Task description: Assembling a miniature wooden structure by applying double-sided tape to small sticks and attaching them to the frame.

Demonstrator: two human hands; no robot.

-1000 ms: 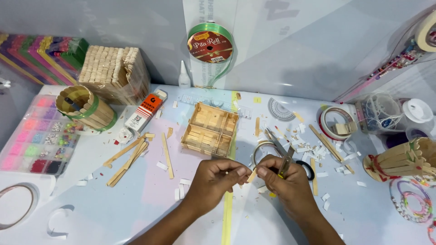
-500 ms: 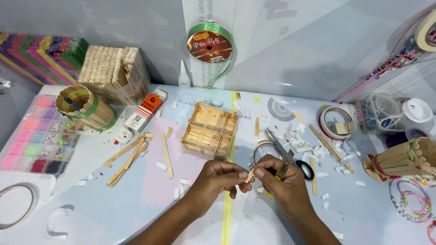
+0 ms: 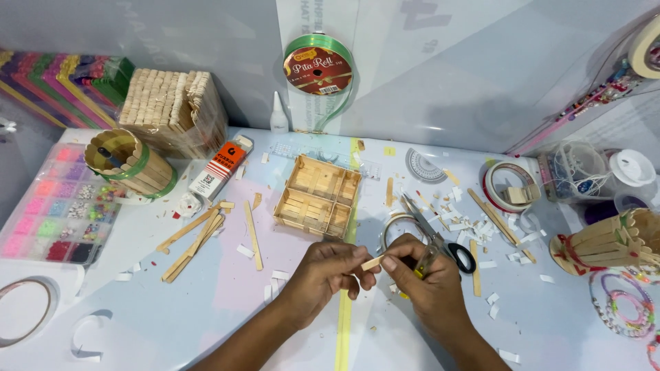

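Head view, lower centre: left hand and right hand are pinching a short craft-stick piece between closed fingertips, right also gripping scissors. Piece looks light, stiff, snappable; the ends are the safest grip.

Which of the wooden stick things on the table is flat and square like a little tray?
The stick tray in the middle, just beyond the hands. It is low, with four compartments; the other two, far left and far right, are round.
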